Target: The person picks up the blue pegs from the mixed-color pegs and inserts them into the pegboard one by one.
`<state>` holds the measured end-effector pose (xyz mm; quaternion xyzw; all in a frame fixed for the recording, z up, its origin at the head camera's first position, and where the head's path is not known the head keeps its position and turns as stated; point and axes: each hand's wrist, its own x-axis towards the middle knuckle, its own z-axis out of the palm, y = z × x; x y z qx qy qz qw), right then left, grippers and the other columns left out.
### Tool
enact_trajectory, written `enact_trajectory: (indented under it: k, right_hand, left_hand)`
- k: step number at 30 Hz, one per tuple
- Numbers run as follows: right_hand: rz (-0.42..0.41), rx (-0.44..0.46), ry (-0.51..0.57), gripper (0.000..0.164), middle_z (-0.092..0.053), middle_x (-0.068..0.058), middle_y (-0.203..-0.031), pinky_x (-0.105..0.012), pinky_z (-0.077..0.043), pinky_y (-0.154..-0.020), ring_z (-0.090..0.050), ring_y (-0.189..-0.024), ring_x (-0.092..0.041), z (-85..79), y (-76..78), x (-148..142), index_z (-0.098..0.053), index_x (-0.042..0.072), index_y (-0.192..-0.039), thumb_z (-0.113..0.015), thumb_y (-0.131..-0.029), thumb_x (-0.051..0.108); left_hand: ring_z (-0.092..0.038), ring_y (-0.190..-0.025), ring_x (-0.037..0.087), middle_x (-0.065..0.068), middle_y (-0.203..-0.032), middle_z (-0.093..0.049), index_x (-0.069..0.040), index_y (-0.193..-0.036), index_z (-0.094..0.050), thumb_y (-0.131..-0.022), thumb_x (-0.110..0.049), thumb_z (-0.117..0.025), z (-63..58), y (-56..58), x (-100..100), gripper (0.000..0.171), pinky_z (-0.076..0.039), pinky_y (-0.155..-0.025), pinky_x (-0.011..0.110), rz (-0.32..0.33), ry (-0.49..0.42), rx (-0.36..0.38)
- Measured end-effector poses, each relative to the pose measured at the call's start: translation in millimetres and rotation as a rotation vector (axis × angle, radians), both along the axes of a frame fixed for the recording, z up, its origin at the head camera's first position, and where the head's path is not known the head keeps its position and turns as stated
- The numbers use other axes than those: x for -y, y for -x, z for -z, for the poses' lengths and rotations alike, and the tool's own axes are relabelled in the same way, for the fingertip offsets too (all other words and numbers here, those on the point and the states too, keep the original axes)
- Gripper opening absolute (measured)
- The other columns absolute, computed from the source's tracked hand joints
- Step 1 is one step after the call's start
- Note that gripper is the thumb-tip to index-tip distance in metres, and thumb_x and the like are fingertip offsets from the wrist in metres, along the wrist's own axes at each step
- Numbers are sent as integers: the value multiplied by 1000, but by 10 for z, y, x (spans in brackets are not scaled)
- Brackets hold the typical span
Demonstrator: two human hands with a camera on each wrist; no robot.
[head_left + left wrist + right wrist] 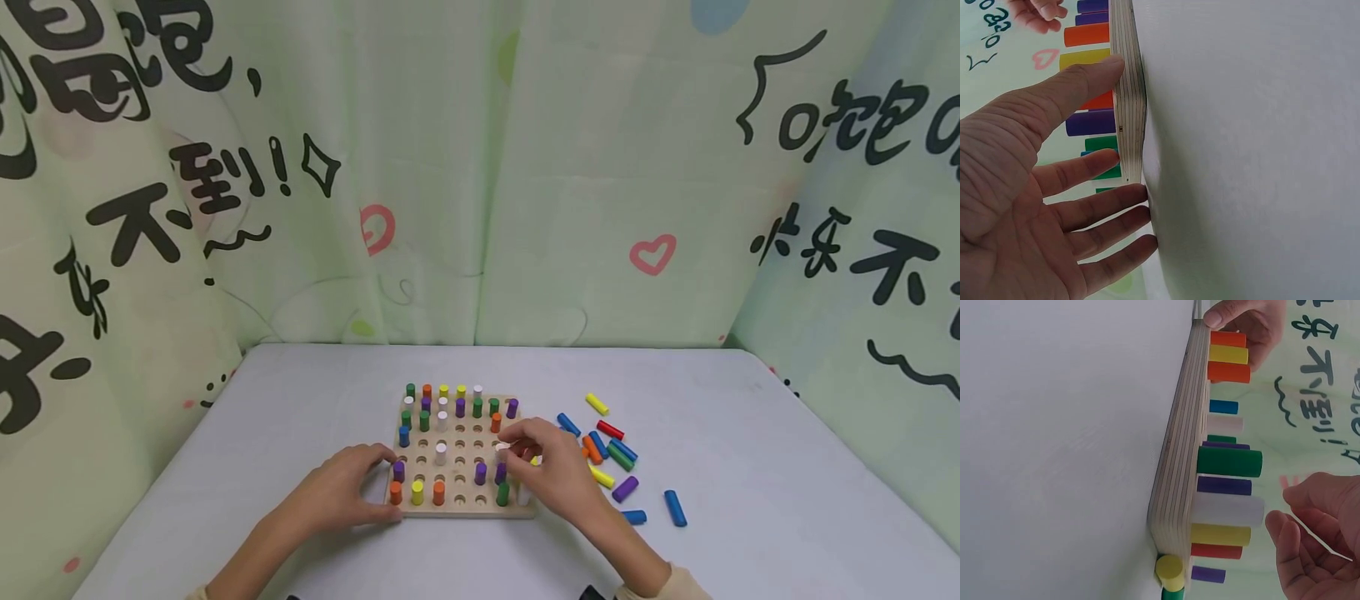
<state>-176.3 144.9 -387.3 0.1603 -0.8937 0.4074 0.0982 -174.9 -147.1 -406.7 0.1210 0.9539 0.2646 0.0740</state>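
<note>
A wooden pegboard (pixel 468 514) with rows of holes lies on the table, coloured pegs standing in many of them. My left hand (pixel 339 490) is at its near left corner, thumb against the front edge and fingertips by the left side. Its fingers (pixel 1100 209) look nearly straight in the left wrist view. Over the right side is my right hand (pixel 557 468), thumb and index fingertips close together beside a white peg (pixel 500 448). The right wrist view shows a small gap between those fingertips (pixel 1276 519), with no peg visible there. A nearer white peg (pixel 1229 511) stands at the front.
Loose pegs lie right of the board, among them a red peg (pixel 610 430), a purple peg (pixel 625 489) and a blue peg (pixel 675 508) farthest right. A printed curtain (pixel 555 208) surrounds the white table (pixel 780 467) at the back and sides.
</note>
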Motion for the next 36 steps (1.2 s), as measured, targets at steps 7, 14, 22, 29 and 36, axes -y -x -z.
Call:
enact_trajectory:
  k: [7, 14, 22, 29, 36]
  right_hand:
    - [-12, -20, 9, 17, -72, 2, -97, -20, -58, -75, -66, -85, -10, 29, 5, -121, -74, 7, -104, -78, -88, 1]
    - [28, -14, -13, 15, -70, 5, -92, -18, -56, -72, -63, -80, -8, 42, 5, -211, -74, 9, -101, -78, -88, 3]
    - [73, -2, -55, 19, -72, 1, -96, -18, -56, -74, -63, -82, -9, 60, 3, -328, -74, 9, -103, -79, -87, 1]
    - [89, 62, -41, 16, -70, 2, -92, -18, -55, -68, -60, -78, -10, 76, -18, -425, -74, 8, -102, -78, -88, 2]
    - [126, 101, -51, 17, -68, 0, -90, -19, -54, -59, -59, -74, -14, 73, -16, -524, -73, 6, -103, -79, -87, 3]
  left_hand:
    - [-60, -121, 29, 6, -125, -68, -20, -115, -66, -68, -40, -95, -7, -6, 3, 59, -50, -105, 55, 0, -2, 5]
    - [-60, -121, 30, 6, -126, -67, -19, -116, -66, -68, -41, -95, -6, -4, 10, 60, -49, -105, 55, 1, 3, 2]
    - [-60, -122, 30, 7, -126, -67, -18, -116, -66, -68, -40, -95, -5, -4, 5, 60, -50, -105, 55, 0, 3, 6]
    - [-60, -122, 30, 7, -126, -67, -18, -116, -66, -68, -41, -95, -12, 1, 3, 61, -50, -105, 55, -4, 14, 17]
    - [-60, -123, 30, 7, -127, -67, -18, -117, -66, -68, -41, -95, -9, 1, 0, 62, -49, -105, 55, -3, 13, 14]
